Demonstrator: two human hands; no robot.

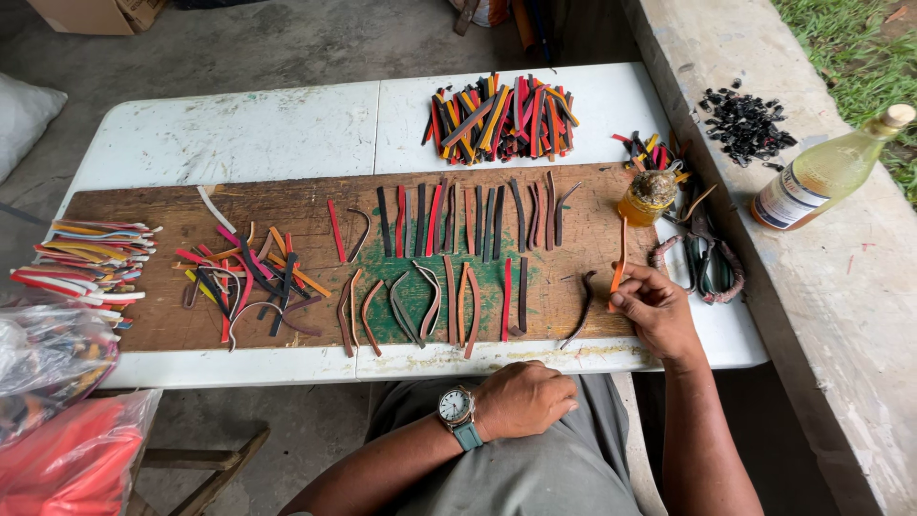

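Observation:
My right hand pinches a thin orange stick near the right end of a long wooden board, its tip pointing up toward a small open glue jar. A dark curved strip lies just left of that hand. My left hand, with a wristwatch, rests curled on my lap below the table edge, holding nothing. Rows of coloured strips lie across the board's green middle, and a loose tangle of strips sits at its left.
A pile of coloured strips lies on the white table behind the board. Bundled strips and plastic bags are at the left. A tilted glass bottle and black scraps sit on the concrete ledge at right.

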